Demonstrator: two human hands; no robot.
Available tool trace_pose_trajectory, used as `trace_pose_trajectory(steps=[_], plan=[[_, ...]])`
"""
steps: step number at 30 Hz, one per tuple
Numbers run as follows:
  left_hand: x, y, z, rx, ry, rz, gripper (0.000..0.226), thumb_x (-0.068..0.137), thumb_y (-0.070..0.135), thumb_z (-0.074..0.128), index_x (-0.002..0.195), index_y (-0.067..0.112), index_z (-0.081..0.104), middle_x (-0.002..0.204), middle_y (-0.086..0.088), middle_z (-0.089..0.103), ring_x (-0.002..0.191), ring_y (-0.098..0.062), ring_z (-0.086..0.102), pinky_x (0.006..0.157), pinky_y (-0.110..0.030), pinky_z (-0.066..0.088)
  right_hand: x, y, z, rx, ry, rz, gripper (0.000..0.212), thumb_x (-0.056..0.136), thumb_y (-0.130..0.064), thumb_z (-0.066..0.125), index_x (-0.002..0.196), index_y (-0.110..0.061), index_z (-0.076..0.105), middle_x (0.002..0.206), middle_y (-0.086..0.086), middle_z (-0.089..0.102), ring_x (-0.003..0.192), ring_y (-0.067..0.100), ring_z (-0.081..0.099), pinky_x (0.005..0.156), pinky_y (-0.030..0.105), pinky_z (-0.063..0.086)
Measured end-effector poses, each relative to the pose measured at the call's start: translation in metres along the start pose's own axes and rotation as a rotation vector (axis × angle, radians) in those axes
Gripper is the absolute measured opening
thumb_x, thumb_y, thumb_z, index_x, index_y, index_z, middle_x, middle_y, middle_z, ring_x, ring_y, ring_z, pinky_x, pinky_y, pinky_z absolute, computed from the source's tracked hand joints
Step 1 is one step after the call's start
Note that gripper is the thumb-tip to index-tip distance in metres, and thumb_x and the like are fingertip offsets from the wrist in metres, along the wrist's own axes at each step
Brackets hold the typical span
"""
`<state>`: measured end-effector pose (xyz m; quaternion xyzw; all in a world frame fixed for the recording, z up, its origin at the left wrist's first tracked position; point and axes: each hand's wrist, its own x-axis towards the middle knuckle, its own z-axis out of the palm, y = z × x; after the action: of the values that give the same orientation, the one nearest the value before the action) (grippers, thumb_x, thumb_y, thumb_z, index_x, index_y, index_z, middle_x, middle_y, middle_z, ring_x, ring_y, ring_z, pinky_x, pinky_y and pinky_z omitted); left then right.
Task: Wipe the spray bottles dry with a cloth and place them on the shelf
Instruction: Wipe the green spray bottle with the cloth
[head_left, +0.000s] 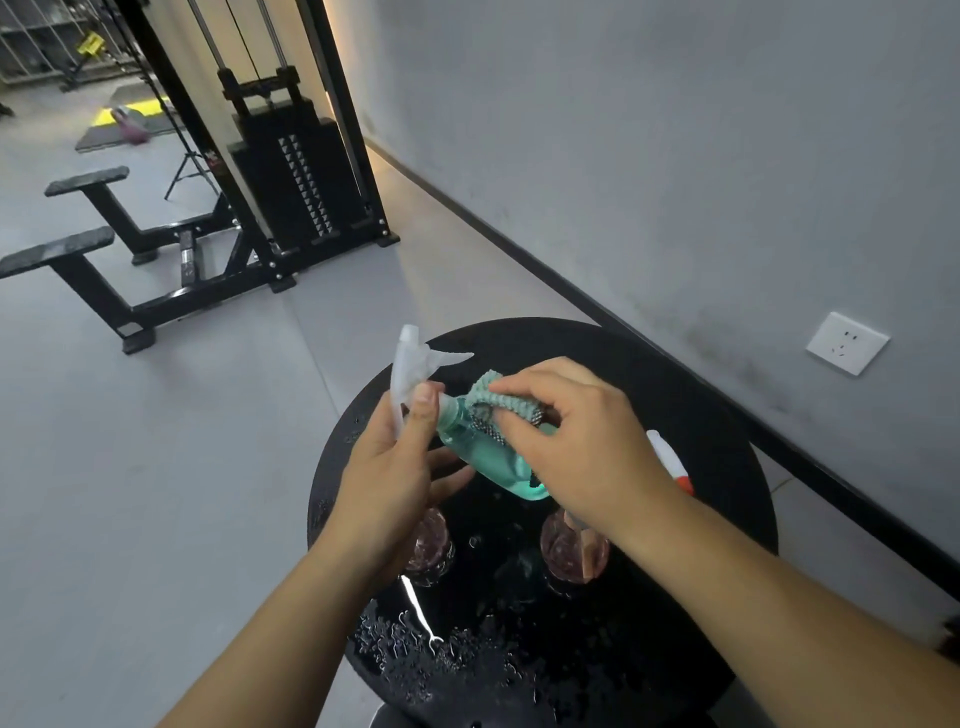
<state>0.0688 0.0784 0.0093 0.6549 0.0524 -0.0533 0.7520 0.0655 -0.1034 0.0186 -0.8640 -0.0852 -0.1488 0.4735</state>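
On the near part of the round black table (727, 467), water drops glisten around two pinkish bottles (563, 545) standing upright. Above its middle, the left hand (384, 467) grips the white trigger head of a tilted teal spray bottle (483, 457), thumb curled over the neck. The right hand (571, 441) pinches a teal cloth (498, 397) against the bottle's shoulder. Beyond the table stands a black weight machine (291, 171).
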Motion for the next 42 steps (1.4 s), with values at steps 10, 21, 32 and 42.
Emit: trace_pose_trajectory(steps=[10,21,32,42], plan=[[-0.002,0.004,0.001,0.096,-0.038,0.064,0.036,0.101,0.054,0.053,0.124,0.03,0.066,0.112,0.007,0.08,0.105,-0.02,0.079,0.088,-0.04,0.065,0.002,0.006,-0.008,-0.017,-0.031,0.092,0.024,0.096,-0.022,0.068,0.116,-0.031,0.077,0.109,-0.018,0.065,0.1,-0.006,0.061,0.08,0.006,0.049],[-0.003,0.002,0.001,0.173,-0.068,0.094,0.042,0.1,0.057,0.053,0.126,0.027,0.066,0.12,0.001,0.078,0.112,-0.021,0.077,0.094,-0.047,0.065,0.001,0.007,-0.01,-0.001,-0.032,0.114,0.022,0.097,-0.026,0.068,0.117,-0.029,0.075,0.11,-0.018,0.065,0.1,-0.007,0.061,0.078,0.005,0.05],[-0.003,0.003,0.006,0.11,-0.017,0.111,0.043,0.096,0.058,0.055,0.126,0.028,0.066,0.117,0.002,0.078,0.108,-0.022,0.079,0.092,-0.045,0.065,0.0,0.009,-0.012,0.018,-0.016,0.125,0.02,0.097,-0.025,0.068,0.115,-0.032,0.074,0.11,-0.019,0.063,0.1,-0.004,0.062,0.081,0.01,0.053],[-0.001,0.004,0.004,0.016,0.065,0.115,0.044,0.096,0.056,0.056,0.124,0.025,0.067,0.111,0.006,0.078,0.105,-0.025,0.079,0.088,-0.046,0.065,0.004,0.021,-0.019,-0.038,0.037,0.194,0.016,0.096,-0.024,0.068,0.109,-0.031,0.074,0.106,-0.016,0.064,0.094,-0.001,0.063,0.073,0.012,0.054]])
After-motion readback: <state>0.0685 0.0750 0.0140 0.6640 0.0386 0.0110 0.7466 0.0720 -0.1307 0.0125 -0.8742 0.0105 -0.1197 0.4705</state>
